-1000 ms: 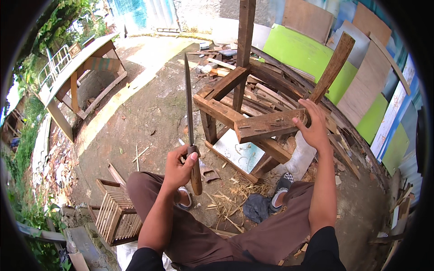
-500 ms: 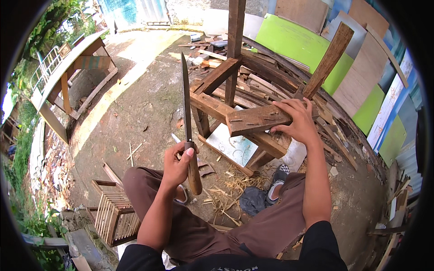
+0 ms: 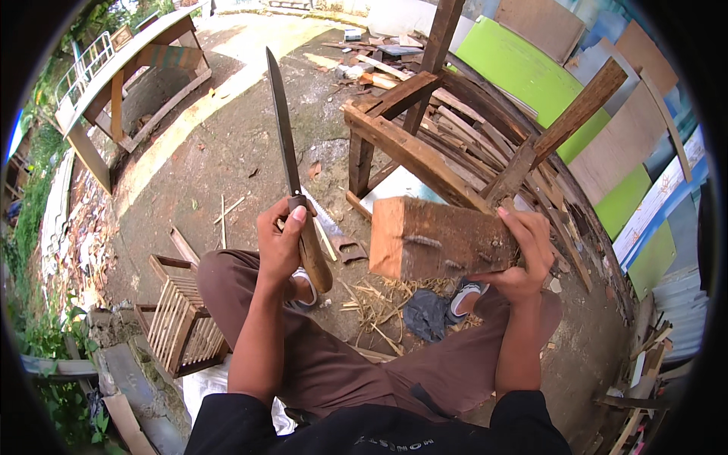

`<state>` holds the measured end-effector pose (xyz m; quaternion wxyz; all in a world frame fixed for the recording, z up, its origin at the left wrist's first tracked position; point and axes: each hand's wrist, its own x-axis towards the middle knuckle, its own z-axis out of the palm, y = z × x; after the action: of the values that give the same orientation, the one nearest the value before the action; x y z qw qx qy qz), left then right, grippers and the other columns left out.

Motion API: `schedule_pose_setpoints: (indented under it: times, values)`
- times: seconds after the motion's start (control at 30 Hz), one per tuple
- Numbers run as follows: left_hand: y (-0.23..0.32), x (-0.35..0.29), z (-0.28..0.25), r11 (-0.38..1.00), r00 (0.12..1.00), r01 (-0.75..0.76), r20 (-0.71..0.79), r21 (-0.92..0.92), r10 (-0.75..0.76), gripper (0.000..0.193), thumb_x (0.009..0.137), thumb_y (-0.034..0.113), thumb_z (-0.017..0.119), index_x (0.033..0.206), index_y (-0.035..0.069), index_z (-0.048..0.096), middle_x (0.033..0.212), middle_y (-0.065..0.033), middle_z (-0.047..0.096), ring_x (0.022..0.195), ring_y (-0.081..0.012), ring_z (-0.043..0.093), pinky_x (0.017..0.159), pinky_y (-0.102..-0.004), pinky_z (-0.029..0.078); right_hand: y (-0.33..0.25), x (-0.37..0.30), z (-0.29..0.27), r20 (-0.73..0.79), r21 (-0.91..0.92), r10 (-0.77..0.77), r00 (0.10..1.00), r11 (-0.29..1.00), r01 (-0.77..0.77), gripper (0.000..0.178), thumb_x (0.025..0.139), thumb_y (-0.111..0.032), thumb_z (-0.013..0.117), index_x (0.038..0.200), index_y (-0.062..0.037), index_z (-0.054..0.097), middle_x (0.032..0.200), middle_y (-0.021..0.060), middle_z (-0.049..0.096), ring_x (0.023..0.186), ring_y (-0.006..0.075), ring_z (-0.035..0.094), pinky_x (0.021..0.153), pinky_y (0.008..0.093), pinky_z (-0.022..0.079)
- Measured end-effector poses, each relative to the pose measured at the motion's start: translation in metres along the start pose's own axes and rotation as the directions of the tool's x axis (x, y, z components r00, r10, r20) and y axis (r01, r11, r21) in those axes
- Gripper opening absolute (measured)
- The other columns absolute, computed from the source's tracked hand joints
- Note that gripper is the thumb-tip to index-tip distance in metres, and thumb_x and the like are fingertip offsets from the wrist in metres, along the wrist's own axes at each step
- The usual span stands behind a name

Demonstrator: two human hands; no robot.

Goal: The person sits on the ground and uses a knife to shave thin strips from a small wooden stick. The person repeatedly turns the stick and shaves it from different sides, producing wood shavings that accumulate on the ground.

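In a littered yard (image 3: 220,171), the left hand (image 3: 280,239) has its fingers clamped around the handle of a long knife (image 3: 282,125) at 9 o'clock, tip toward 11; at 3 o'clock, the right hand (image 3: 528,262) clamps a wooden block (image 3: 459,241). Knife and block stand apart, no cut under way. The block's 9 o'clock end looks flat, its side rough; how much is left cannot be told.

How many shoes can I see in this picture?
2: the left shoe, seen beside the knife handle in the left hand; the right shoe, beside the dark plastic bag. Both are partly hidden.
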<state>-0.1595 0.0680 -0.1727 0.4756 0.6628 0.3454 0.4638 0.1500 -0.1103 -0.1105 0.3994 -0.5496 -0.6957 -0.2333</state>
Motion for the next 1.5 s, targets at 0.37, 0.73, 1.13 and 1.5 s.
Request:
schedule_pose_setpoints:
  times: [0.37, 0.73, 1.13, 1.5]
  values:
    - [-0.056, -0.049, -0.058, 0.973, 0.961, 0.206, -0.164, -0.102, -0.221, 0.031, 0.098, 0.03, 0.061, 0.091, 0.001, 0.066, 0.075, 0.0036, 0.053, 0.07, -0.0049, 0.046, 0.062, -0.0228, 0.036, -0.062, -0.195, 0.157, 0.464, 0.041, 0.389, 0.796, 0.888, -0.458, 0.074, 0.064, -0.054, 0.088, 0.112, -0.0008, 0.067, 0.103, 0.0132, 0.068, 0.095, 0.0311, 0.063, 0.084, 0.0416, 0.047]
    - [-0.058, -0.041, -0.036, 0.943, 0.965, 0.252, -0.021, -0.218, -0.262, 0.035, 0.096, 0.036, 0.064, 0.095, 0.001, 0.066, 0.074, 0.0047, 0.052, 0.069, -0.0047, 0.045, 0.062, -0.0229, 0.035, -0.053, -0.313, 0.279, 0.736, -0.399, 0.586, 0.337, 0.779, -0.484, 0.078, 0.072, -0.054, 0.084, 0.128, -0.0053, 0.061, 0.128, 0.0117, 0.06, 0.128, 0.0302, 0.049, 0.104, 0.0521, 0.031]
    - [-0.065, -0.025, -0.019, 0.919, 0.963, 0.271, 0.076, -0.287, -0.26, 0.032, 0.098, 0.033, 0.062, 0.1, 0.001, 0.065, 0.079, 0.0039, 0.054, 0.074, -0.005, 0.045, 0.066, -0.0231, 0.037, -0.031, -0.314, 0.332, 0.746, -0.017, 0.66, 0.091, 0.155, -0.988, 0.042, 0.096, -0.032, 0.069, 0.128, -0.0047, 0.064, 0.127, 0.0164, 0.067, 0.117, 0.0236, 0.064, 0.096, 0.0428, 0.049]
    - [-0.037, -0.027, 0.019, 0.962, 0.988, 0.129, 0.111, -0.239, -0.105, 0.027, 0.099, 0.027, 0.064, 0.101, 0.0, 0.064, 0.079, 0.0009, 0.061, 0.073, -0.0066, 0.052, 0.066, -0.0237, 0.043, -0.09, -0.009, 0.167, 0.859, 0.507, 0.023, 0.511, 0.098, -0.856, 0.056, 0.103, -0.038, 0.059, 0.141, 0.0, 0.045, 0.114, 0.0123, 0.067, 0.102, 0.0178, 0.064, 0.087, 0.034, 0.051]
